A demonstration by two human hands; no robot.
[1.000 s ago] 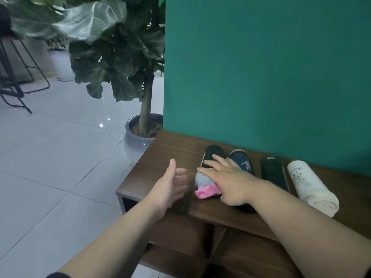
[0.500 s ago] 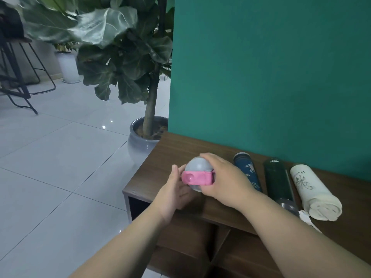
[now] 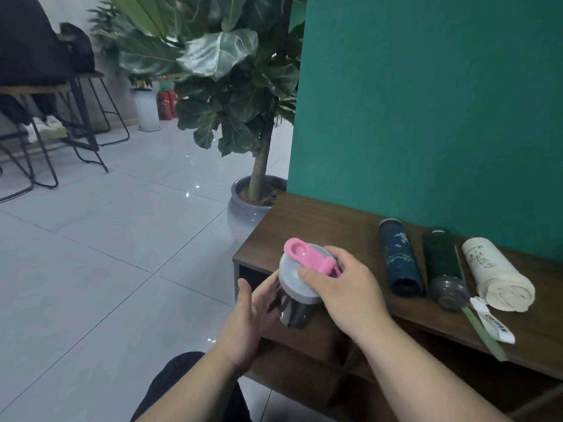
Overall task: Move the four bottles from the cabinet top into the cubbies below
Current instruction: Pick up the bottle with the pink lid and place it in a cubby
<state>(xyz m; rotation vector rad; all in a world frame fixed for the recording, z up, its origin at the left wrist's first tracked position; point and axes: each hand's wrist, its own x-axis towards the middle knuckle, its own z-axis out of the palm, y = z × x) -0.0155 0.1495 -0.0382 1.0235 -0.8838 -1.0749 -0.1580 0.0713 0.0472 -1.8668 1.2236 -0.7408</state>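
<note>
Pink-lidded bottle in right hand, left hand against it.

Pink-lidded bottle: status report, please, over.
Right hand grips bottle by lid; left hand steadies its side. Blue bottle, green bottle, cream bottle lying on cabinet. No obstruction seen.

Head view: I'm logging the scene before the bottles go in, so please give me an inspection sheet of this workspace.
Surface: wooden cabinet top, with cubbies below it.
Job's things: pink-flapped bottle in hand, lid up; blue bottle, dark green bottle and cream bottle lie side by side on top.
Clutter: white tag and green strap by the dark green bottle, over the front edge.
Grippers: right hand grips the held bottle's lid; left hand, fingers straight, is at its dark body.
Cables: nothing seen.
Surroundings: teal wall, potted plant, tiled floor, stools.
</note>
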